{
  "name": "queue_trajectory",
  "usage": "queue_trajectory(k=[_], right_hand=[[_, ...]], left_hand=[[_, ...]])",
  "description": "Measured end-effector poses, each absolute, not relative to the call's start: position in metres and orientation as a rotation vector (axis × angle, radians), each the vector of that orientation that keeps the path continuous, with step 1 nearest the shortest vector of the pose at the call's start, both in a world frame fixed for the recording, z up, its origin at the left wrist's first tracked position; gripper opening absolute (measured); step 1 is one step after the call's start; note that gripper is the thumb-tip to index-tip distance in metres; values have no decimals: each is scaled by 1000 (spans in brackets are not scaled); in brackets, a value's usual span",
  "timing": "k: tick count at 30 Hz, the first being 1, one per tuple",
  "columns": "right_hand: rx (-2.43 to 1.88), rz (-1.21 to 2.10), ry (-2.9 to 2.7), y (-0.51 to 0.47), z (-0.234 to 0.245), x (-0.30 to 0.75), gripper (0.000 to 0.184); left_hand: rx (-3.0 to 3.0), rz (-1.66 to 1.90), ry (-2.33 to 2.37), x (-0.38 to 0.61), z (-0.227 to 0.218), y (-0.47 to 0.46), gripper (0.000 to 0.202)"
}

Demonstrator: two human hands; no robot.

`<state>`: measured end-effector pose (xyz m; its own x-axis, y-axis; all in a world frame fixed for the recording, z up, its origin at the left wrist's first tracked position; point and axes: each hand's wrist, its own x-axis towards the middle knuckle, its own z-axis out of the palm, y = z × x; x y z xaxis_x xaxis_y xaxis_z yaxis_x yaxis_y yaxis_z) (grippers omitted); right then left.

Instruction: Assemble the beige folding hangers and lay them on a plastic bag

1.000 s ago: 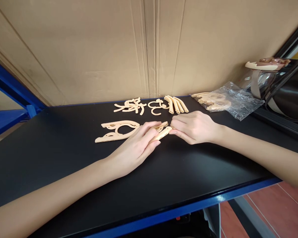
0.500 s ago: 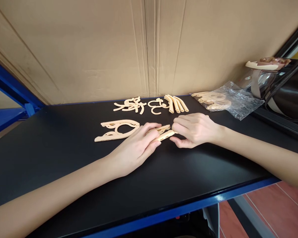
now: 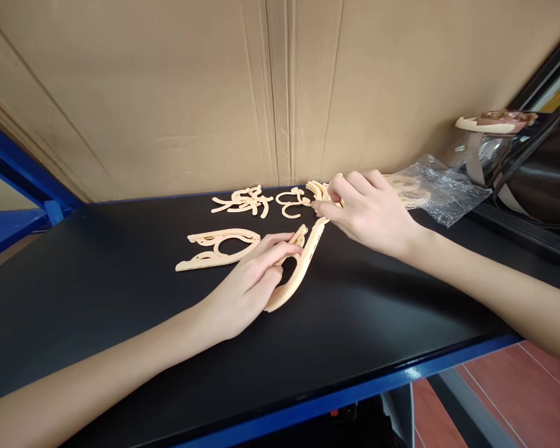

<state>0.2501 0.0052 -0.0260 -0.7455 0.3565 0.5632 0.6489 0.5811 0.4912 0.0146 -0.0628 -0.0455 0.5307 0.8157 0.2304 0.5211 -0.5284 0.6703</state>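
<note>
Left grip [image 3: 261, 264] pinching cream frame [image 3: 300, 274]; right grip [image 3: 361, 208] curled at its upper end, cannot tell whether pinching. Seemingly joined: matching frame [image 3: 242, 234] on bench [image 3: 378, 323], left of left grip. Seemingly remaining: loose struts [image 3: 249, 200], hooks [image 3: 290, 214] beyond left grip; curved bars [image 3: 317, 188] partly behind right grip.

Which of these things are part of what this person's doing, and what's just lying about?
In the job, apparently:
hanger frame in the left hand
second hanger frame
loose hooks
curved bars by the right hand
thin curved pieces

Lying about, apparently:
clear plastic bag with beige pieces
dark brown bag
</note>
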Motion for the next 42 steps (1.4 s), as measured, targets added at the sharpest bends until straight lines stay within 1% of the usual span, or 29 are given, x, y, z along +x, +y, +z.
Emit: queue_trajectory(k=[2,4,6,8,9,11,12,16,18,21,23,26,27,31,35,38,42], right_hand=[[-874,-719,-2458,5,-24,251,27],[-846,-277,-2469,4,-21,252,26],[-810,223,-2388,2,-17,253,29],[-807,637,-2259,-1,-13,254,29],[-805,785,-2207,-2,-12,253,25],[-788,974,-2161,-4,-10,253,13],[-781,1029,-2155,-4,-10,253,12],[-809,1193,-2162,3,-15,257,43],[-810,1288,-2202,7,-17,261,52],[-807,1432,-2330,12,-16,266,50],[-825,1445,-2463,11,-12,268,42],[-801,1276,-2723,8,-7,268,22],[-776,1215,-2797,7,-6,267,20],[-673,1143,-2891,5,-7,266,25],[-878,1162,-2652,6,-13,264,23],[-936,1296,-2313,6,-15,258,27],[-923,1550,-1954,4,-16,251,39]], left_hand=[[2216,737,1167,16,-46,-64,29],[2180,759,1250,17,-47,-65,24],[2171,794,1299,17,-47,-66,25],[2213,841,1335,16,-46,-67,24],[2241,872,1358,15,-46,-67,22],[2285,933,1422,14,-44,-66,20],[2301,963,1461,12,-43,-65,20],[2320,1059,1616,6,-39,-56,25],[2282,1106,1648,2,-40,-50,29],[2171,1163,1633,0,-41,-43,35],[2056,1163,1610,0,-42,-41,39],[1905,1180,1556,3,-42,-41,47],[1882,1194,1536,4,-41,-42,49],[1763,1194,1438,9,-37,-46,52],[1555,1055,1359,12,-36,-47,59],[1496,983,1320,13,-37,-48,61],[1498,957,1259,14,-40,-51,59]])
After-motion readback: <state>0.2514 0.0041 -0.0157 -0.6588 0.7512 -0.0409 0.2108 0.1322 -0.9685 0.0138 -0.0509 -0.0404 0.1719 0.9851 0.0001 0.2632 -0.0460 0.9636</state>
